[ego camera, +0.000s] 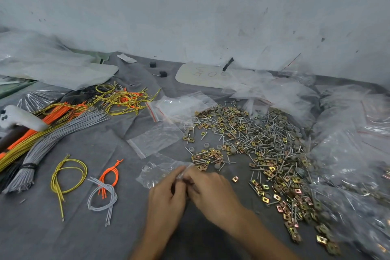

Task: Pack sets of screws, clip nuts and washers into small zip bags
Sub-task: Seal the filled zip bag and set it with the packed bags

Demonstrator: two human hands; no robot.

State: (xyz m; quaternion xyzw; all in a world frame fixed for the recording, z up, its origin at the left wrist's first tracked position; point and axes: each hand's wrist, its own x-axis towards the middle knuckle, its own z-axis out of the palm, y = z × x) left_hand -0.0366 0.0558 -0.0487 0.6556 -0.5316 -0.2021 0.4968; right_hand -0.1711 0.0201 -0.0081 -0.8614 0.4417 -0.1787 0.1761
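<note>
Lower centre: left hand point(166, 195) and right hand point(213, 189), fingers point(180, 172) curled, pinch a small clear zip bag point(155, 172); heap of silver screws, brass clip nuts and grey washers point(266, 143) at right.

Both hands meet low in the middle of the grey cloth-covered surface point(84, 238). The left hand point(166, 194) and right hand point(213, 192) pinch the near edge of a small zip bag point(156, 172) with curled fingers point(181, 170). The bag lies crumpled on the cloth. Just to the right spreads a wide pile of screws, clip nuts and washers point(263, 139). Two empty zip bags point(156, 139) lie flat beyond the hands. To the left lie a yellow wire loop point(69, 175), short orange wires point(109, 173) and grey wires point(103, 196), with a thick wire bundle point(52, 137) farther left.
</note>
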